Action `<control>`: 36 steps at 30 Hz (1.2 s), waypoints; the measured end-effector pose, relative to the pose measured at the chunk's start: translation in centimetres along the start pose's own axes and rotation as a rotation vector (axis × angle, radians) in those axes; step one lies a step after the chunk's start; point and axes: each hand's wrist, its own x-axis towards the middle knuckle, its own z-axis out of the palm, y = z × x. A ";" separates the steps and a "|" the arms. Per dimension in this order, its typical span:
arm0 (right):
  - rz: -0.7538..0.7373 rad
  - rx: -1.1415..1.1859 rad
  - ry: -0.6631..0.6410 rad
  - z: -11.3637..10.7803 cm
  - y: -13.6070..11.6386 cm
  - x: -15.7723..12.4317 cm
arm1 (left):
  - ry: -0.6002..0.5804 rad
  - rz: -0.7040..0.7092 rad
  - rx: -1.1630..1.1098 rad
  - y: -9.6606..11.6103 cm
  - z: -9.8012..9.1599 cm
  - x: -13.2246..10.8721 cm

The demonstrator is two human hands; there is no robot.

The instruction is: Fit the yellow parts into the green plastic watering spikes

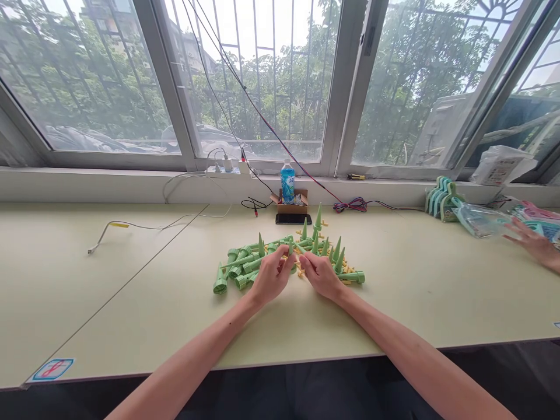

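Observation:
My left hand (275, 273) is closed, with a small green pointed piece (291, 247) upright at its fingertips. Close beside it, my right hand (321, 275) pinches a slim green spike (300, 247) tilted toward the left hand. Fingers hide part of both pieces, and I cannot tell whether they touch. Around the hands lies a pile of green plant watering spikes (240, 261), many on their sides at the left. Several green cones (338, 252) stand upright at the right, among small yellow valve pieces (349, 269).
Behind the pile are a black phone (293, 219), a small cardboard box (286, 207) and a blue bottle (287, 182). Cables (350, 204) run along the back of the table (166, 321). Another person's hand (531, 242) reaches in at right near green hangers (443, 199) and plastic packaging (481, 220).

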 end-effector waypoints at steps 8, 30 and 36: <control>0.014 -0.033 0.005 0.1 -0.1 0.0 | -0.053 0.053 0.030 -0.2 -0.2 -0.2; 0.032 0.138 -0.016 0.0 -0.6 0.0 | 0.025 -0.080 -0.103 0.0 -0.1 0.1; 0.033 0.115 -0.026 0.1 -0.4 0.0 | 0.021 -0.078 -0.111 -0.1 -0.2 0.1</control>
